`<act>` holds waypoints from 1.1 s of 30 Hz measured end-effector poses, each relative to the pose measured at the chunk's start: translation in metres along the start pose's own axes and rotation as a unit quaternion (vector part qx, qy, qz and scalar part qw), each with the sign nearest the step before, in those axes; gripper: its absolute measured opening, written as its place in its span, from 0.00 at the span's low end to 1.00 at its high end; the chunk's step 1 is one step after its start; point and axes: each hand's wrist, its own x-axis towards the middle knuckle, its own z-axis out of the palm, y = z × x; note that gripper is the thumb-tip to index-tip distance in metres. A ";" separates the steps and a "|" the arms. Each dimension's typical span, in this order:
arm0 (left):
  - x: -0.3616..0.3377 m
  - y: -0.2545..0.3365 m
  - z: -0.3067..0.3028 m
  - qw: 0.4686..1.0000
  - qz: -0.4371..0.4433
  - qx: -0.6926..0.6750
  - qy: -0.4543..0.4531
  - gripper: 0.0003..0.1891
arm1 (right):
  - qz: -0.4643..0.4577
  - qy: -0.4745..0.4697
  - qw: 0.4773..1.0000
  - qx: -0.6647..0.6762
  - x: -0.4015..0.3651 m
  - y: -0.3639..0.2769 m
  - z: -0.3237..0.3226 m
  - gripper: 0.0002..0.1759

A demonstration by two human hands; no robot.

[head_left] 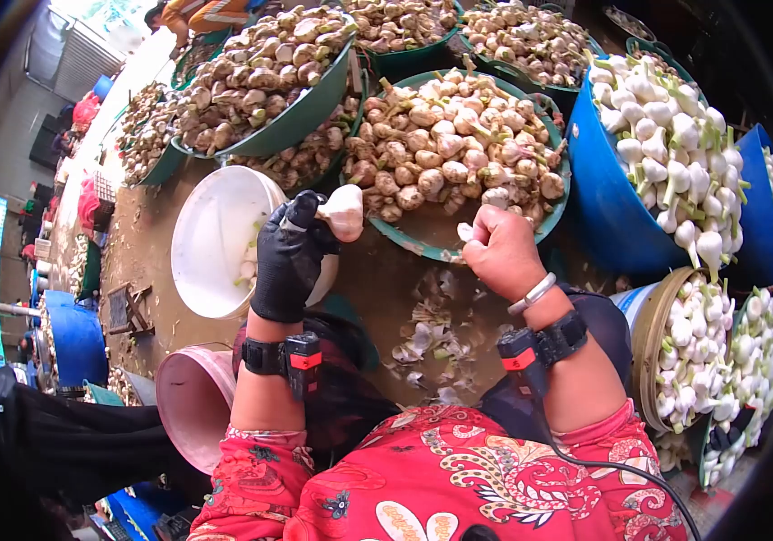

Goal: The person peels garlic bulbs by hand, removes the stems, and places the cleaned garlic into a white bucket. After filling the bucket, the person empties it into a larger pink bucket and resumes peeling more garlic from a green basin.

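My left hand (294, 248), in a black glove, grips a whitish garlic bulb (343, 214) by its stem end, beside the rim of a white bucket (215, 243). Bare and closed, my right hand (506, 248) pinches a small white scrap of garlic skin (465, 232) between thumb and fingers. Both hands are apart, in front of a green tub (395, 239) heaped with unpeeled, brownish garlic bulbs (450, 144). A few pale bulbs lie inside the white bucket, partly hidden by my left hand. Loose garlic skins (432, 338) litter the floor between my knees.
A blue tub (598, 203) piled with clean white garlic stands at the right, above a bucket (646, 347) of more white bulbs. Further green tubs (314, 113) of brownish garlic are at the back. A pinkish bucket (193, 397) lies tipped by my left forearm.
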 end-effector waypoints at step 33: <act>0.107 -0.070 0.015 0.926 -0.128 0.283 -0.214 0.09 | 0.011 -0.034 0.990 0.138 0.027 0.001 0.018 0.37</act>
